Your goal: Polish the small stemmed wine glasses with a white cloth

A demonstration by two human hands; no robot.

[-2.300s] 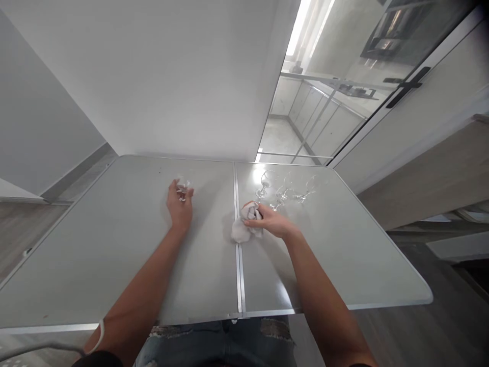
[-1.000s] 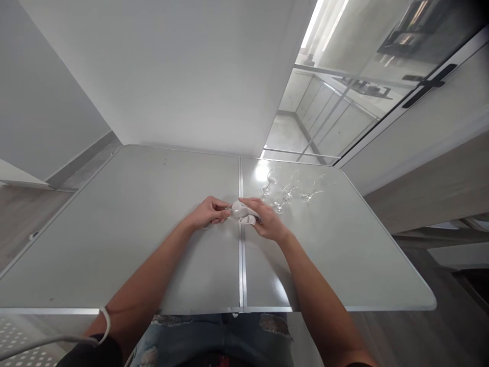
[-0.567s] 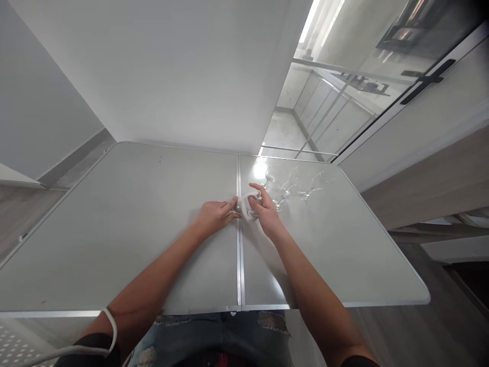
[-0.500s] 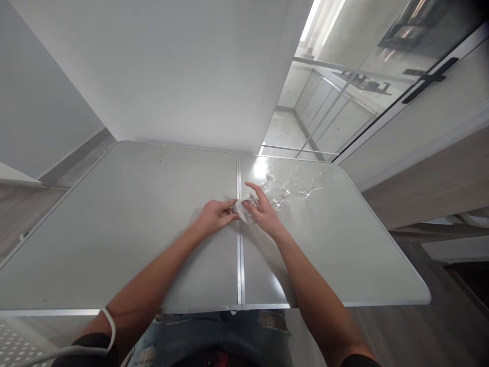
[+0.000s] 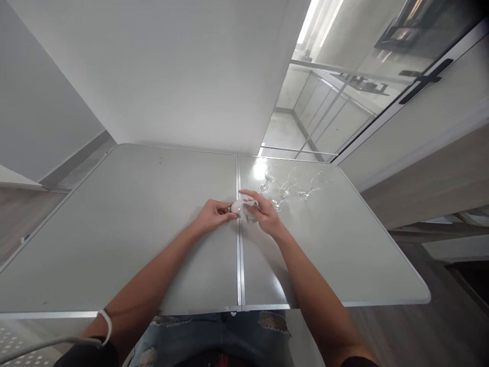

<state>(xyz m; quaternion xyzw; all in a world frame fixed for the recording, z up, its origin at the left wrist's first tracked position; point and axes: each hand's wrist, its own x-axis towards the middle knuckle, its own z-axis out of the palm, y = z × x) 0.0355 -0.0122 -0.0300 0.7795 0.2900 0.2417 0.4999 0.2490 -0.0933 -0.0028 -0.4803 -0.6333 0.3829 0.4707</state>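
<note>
My left hand and my right hand meet above the middle seam of a grey folding table. The right hand is closed on a small white cloth, bunched around a clear stemmed glass that is mostly hidden inside it. The left hand pinches that glass at its lower end, fingers curled. Three more clear stemmed glasses stand just beyond the right hand, near the table's far edge.
A white wall panel rises behind the table. A glass sliding door with a black handle is at the back right. A white cable runs by my left arm. The table's near edge is at my lap.
Earlier the left hand took a glass from the far left of the table and carried it to the centre. The right hand lifted the cloth onto it, and its fingers keep shifting around the glass.
</note>
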